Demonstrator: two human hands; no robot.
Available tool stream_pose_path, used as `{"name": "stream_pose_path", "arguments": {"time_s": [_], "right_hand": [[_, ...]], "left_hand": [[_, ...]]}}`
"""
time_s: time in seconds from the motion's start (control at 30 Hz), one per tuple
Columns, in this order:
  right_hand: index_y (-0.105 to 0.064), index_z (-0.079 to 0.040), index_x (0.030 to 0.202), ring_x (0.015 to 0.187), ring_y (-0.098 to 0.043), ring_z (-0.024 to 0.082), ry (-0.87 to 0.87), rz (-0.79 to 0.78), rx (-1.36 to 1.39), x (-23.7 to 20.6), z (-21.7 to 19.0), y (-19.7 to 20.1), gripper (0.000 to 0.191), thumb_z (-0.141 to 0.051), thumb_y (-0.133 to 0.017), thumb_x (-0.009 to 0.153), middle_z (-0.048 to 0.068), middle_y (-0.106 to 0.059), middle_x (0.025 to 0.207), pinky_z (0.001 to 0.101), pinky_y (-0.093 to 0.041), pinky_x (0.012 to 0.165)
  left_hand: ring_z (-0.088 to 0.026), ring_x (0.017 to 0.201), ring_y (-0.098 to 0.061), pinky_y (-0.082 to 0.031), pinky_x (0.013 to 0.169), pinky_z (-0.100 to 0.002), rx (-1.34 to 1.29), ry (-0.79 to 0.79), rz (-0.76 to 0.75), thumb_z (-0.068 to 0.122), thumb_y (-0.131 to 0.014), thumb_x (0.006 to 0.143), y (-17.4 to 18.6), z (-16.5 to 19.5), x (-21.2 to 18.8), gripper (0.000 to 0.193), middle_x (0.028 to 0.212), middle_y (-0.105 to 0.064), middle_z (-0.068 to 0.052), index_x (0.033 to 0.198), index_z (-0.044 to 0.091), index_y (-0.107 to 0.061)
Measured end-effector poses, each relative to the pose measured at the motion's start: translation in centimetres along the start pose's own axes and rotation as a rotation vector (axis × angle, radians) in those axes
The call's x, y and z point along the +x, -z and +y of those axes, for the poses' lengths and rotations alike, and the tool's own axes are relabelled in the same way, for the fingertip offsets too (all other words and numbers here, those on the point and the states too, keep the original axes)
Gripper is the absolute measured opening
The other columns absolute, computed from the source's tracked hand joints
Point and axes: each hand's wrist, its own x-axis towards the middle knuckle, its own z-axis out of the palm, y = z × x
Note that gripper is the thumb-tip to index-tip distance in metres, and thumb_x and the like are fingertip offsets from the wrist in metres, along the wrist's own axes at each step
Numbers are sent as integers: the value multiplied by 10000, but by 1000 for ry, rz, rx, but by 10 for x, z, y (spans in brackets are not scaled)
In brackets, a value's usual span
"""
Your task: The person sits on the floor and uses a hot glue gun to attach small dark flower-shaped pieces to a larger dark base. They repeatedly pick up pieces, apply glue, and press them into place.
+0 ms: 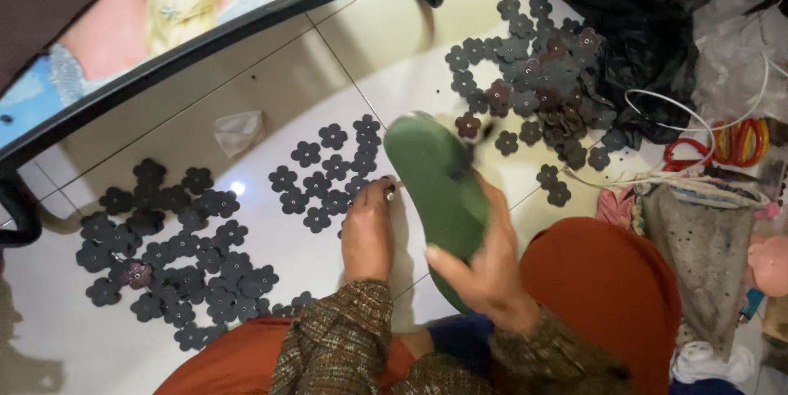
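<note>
My right hand (488,268) grips a green rubber sandal (439,186) by its heel end, sole tilted up over the white tiled floor. My left hand (367,227) presses down on the floor beside it, fingers pinched on a small metal tool (391,192); its tip is hidden. Just beyond the left hand lies a cluster of dark flower-shaped cutouts (328,173). A bigger spread of the same cutouts (168,247) lies to the left, and a dense pile (529,75) sits at the upper right. My sleeves are brown tweed; orange cloth covers my knees.
A black curved metal frame (246,22) with a printed picture behind it crosses the upper left. A black plastic bag (632,1), white cable (657,104), red and yellow rings (726,145) and a grey cloth bag (706,239) crowd the right. A crumpled scrap (238,128) lies on the tiles.
</note>
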Motion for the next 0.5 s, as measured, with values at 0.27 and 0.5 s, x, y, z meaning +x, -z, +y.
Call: {"name": "stream_pose_path", "arguments": {"time_s": [0.27,0.5], "right_hand": [[-429,-67,1453,1195,-601,382,-35,-196,-312,-9,-19,7,886,-230,-823,677,235,-548,1333,473,-514,982],[-248,77,1499,1181,-572,366,52,-69,239,-16,-20,0,946,-259,-790,800,261,-505,1313,427,-488,1024]], "left_hand": [[-393,966,-692,-560,824,-460,123,54,-62,11,-543,892,-13,-17,-1,266,1117,-690,-203,1141,12,-637],[-419,917,-683,-550,774,-480,41,-36,53,-25,-560,871,-16,-22,-6,293,1070,-698,-219,1140,9,-669]]}}
